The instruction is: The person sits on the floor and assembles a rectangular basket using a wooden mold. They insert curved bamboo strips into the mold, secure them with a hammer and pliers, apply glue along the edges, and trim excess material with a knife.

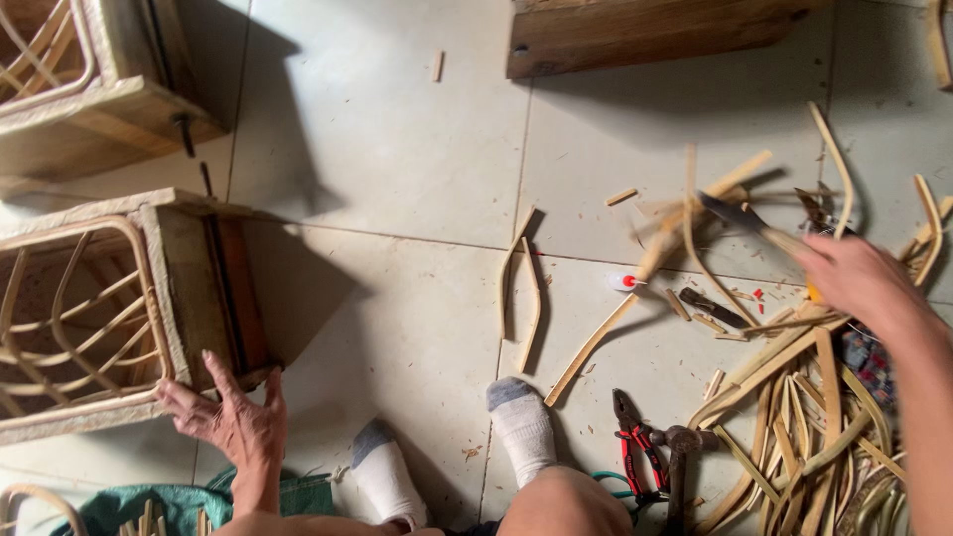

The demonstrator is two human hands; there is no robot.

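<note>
Knife (740, 216) upper right, gripped in right hand (856, 280), blade toward frame centre; stiff, sharp, hold handle only. Left hand (230, 417), lower left, fingers spread, pressing corner of rattan-panelled wooden frame (189, 288): rigid, probably light, grip solid edge.

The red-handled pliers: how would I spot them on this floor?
Look at the pile of cane strips on the tiled floor. At its left edge, beside the right socked foot, lie the pliers. Their red grips set them apart from the dull hammer alongside.

Rattan frame (84, 308) lies left, cane strips (804, 417) right, pliers (635, 447) between.
</note>
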